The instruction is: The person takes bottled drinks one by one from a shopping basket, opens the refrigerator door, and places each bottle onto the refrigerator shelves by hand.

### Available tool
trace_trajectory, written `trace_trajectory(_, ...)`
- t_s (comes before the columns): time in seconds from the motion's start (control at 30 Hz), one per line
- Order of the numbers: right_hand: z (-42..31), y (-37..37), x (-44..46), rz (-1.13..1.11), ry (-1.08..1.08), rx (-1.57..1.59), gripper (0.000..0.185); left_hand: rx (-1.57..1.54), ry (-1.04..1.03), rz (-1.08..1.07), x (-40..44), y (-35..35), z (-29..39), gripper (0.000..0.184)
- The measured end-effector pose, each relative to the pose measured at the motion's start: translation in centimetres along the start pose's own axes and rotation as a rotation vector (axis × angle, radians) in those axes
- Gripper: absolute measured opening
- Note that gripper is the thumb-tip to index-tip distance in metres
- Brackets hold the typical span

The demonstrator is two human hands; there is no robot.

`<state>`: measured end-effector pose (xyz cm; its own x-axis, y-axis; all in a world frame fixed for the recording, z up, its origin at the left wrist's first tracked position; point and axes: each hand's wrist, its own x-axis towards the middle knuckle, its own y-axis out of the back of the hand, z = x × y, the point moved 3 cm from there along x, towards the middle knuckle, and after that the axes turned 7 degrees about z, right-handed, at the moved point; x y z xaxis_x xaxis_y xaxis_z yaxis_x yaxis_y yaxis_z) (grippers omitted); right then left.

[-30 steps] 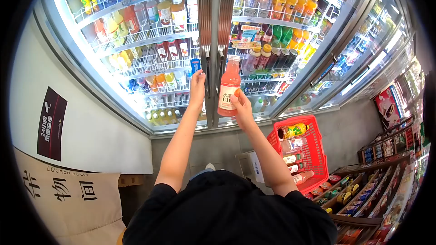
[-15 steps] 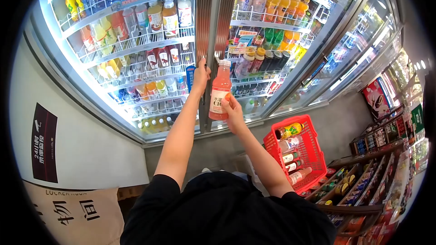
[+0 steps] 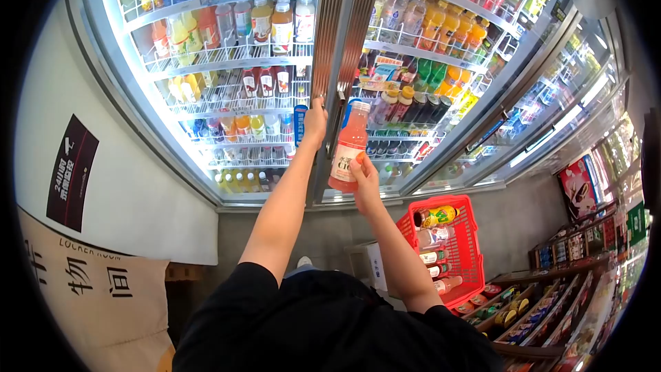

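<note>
In front of the fridge doors, my right hand (image 3: 367,178) grips a pink juice bottle (image 3: 350,151) upright, slightly tilted, by its lower part. My left hand (image 3: 316,122) is at the handle on the edge of the left fridge door (image 3: 332,27), its fingers wrapped round it and partly hidden. Beside that hand is a blue label (image 3: 300,125) on the door. Both doors look closed, with shelves of bottled drinks behind the glass.
A red basket (image 3: 471,251) holding several bottles is on the floor at the right. Beyond it are snack shelves (image 3: 551,275). A white panel (image 3: 131,186) with a dark sign (image 3: 71,173) and a beige curtain (image 3: 96,303) stand at the left.
My left hand has moved from beside the blue label onto the door handle. The pink bottle stays in my right hand, a little lower. The view has shifted slightly.
</note>
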<state>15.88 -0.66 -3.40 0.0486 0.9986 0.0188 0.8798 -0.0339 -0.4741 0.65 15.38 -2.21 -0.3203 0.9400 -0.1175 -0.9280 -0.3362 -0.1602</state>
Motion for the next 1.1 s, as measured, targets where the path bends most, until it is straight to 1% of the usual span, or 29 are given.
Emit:
trace_trajectory(0.03,-0.4,0.3,-0.1,0.010,-0.004,0.002,0.051,0.017,-0.029,0.041,-0.6,0.5,-0.4,0.062)
trace_trajectory(0.1,-0.9,0.6,-0.1,-0.013,0.005,0.021,0.048,0.014,-0.039,0.055,-2.5,1.3,-1.1,0.060)
trace_trajectory(0.2,-1.5,0.5,-0.7,-0.028,0.027,0.037,0.045,-0.095,0.020,-0.003,-6.1,2.3,-1.0,0.056)
trace_trajectory(0.23,-1.9,0.4,-1.2,-0.041,0.035,0.046,0.044,-0.091,0.019,0.013,-7.1,2.9,-1.3,0.056)
trace_trajectory(0.33,-2.7,0.0,-2.7,-0.090,0.045,0.060,0.043,-0.134,-0.018,-0.052,-10.5,4.4,-1.1,0.051)
trace_trajectory(0.37,-3.0,-0.2,-3.3,-0.116,0.055,0.064,0.042,-0.134,-0.022,-0.037,-11.7,4.8,-1.1,0.051)
trace_trajectory(0.43,-3.4,-0.5,-4.7,-0.155,0.056,0.063,0.043,-0.145,-0.009,0.048,-14.7,5.7,-0.6,0.051)
trace_trajectory(0.57,-3.9,-1.1,-7.5,-0.225,0.060,0.010,0.047,-0.144,-0.036,0.074,-19.6,8.3,-0.8,0.048)
trace_trajectory(0.67,-3.6,-1.6,-9.3,-0.270,0.065,0.017,0.049,-0.180,-0.017,0.165,-24.1,10.9,-0.4,0.042)
trace_trajectory(0.77,-3.9,-2.4,-11.5,-0.327,0.033,0.040,0.049,-0.190,-0.035,0.290,-28.3,13.6,-0.6,0.042)
trace_trajectory(0.8,-4.0,-2.7,-12.3,-0.347,0.020,0.063,0.050,-0.241,-0.022,0.349,-29.8,14.7,-0.8,0.033)
trace_trajectory(0.83,-3.9,-2.9,-13.0,-0.354,0.010,0.064,0.050,-0.241,-0.019,0.361,-31.3,14.8,-1.1,0.033)
trace_trajectory(0.9,-3.9,-3.6,-14.3,-0.366,0.029,0.082,0.051,-0.222,-0.461,0.842,-35.5,15.9,-0.4,0.021)
trace_trajectory(0.93,-3.6,-3.8,-14.7,-0.366,0.019,0.072,0.053,-0.216,-0.466,0.850,-37.5,15.8,0.3,0.021)
trace_trajectory(1.0,-3.5,-4.3,-15.4,-0.384,-0.002,0.072,0.053,0.283,-0.877,1.069,-41.6,15.3,3.0,0.013)
trace_trajectory(1.03,-3.4,-4.5,-15.7,-0.395,-0.019,0.061,0.053,0.267,-0.945,0.871,-41.5,15.3,3.3,0.012)
trace_trajectory(1.1,-3.5,-5.1,-16.0,-0.395,-0.007,0.065,0.051,0.150,-0.794,0.454,-40.2,14.0,4.5,0.012)
